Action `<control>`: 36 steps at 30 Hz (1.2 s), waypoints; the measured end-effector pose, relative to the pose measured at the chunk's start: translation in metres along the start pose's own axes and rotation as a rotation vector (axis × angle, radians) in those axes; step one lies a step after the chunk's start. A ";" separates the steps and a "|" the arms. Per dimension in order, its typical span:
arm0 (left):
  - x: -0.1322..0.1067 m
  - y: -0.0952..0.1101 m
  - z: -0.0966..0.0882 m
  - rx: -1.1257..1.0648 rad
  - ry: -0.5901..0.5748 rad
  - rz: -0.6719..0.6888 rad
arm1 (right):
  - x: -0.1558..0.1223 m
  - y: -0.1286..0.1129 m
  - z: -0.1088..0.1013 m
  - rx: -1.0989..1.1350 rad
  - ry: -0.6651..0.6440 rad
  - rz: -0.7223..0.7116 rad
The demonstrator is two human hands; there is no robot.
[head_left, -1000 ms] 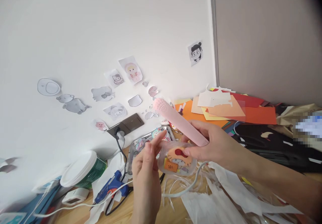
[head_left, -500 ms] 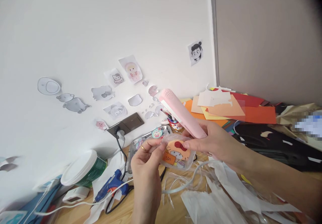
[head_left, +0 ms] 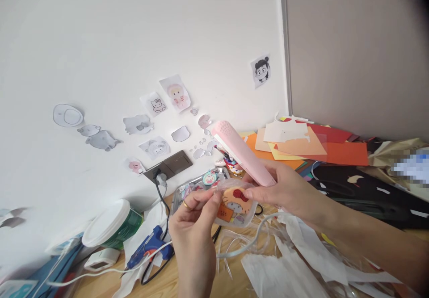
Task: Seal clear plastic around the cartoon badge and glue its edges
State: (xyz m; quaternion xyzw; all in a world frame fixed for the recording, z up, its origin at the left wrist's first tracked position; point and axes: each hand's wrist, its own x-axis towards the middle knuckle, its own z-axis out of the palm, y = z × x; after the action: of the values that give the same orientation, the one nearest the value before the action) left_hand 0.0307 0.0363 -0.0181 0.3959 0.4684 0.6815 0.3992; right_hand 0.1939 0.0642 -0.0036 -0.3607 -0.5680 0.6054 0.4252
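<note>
My right hand (head_left: 284, 186) is wrapped round a pink hair straightener (head_left: 243, 150), which points up and to the left. The thumb of that hand also presses on an orange cartoon-cat piece (head_left: 237, 204) in clear plastic film. At the film's upper left edge, my left hand (head_left: 194, 217) is closed in a pinch, thumb against forefinger, with a ring on one finger. A pale cord (head_left: 258, 235) curves below the hands. Behind them lies a metal tray (head_left: 221, 173) with small cartoon pieces, partly hidden by my left hand.
On the wooden table (head_left: 167, 284) are a blue glue gun (head_left: 150, 246), a white-lidded green tub (head_left: 114, 224) and scraps of white paper and film (head_left: 271, 271). Coloured sheets (head_left: 301, 141) and a black case (head_left: 362, 195) lie at the right. A plug sits in the wall socket (head_left: 161, 173).
My left hand has shifted slightly left and its fingers have changed their pinch on the film. The straightener and right hand have barely moved.
</note>
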 end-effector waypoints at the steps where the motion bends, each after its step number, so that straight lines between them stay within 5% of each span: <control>1: 0.000 0.001 0.000 -0.007 -0.008 -0.009 | 0.000 0.001 0.000 -0.001 0.009 -0.008; 11: 0.002 0.003 0.011 -0.124 -0.223 -0.239 | 0.000 0.001 0.001 0.042 0.103 -0.020; 15: 0.003 0.001 0.008 -0.070 -0.189 -0.214 | 0.000 0.001 -0.001 -0.006 0.024 -0.042; 23: 0.009 0.010 -0.002 -0.073 -0.160 -0.142 | -0.003 -0.010 -0.017 -0.380 -0.154 -0.228; 29: 0.015 0.009 -0.009 0.069 -0.261 0.043 | -0.010 -0.011 -0.015 -0.909 -0.004 -0.475; 36: 0.016 0.009 -0.017 0.115 -0.272 0.048 | -0.008 -0.005 -0.016 -1.044 0.076 -0.725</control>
State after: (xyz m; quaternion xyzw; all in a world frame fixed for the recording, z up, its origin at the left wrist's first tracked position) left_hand 0.0076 0.0429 -0.0112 0.5179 0.4388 0.6028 0.4193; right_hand 0.2124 0.0625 0.0000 -0.3265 -0.8589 0.0531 0.3911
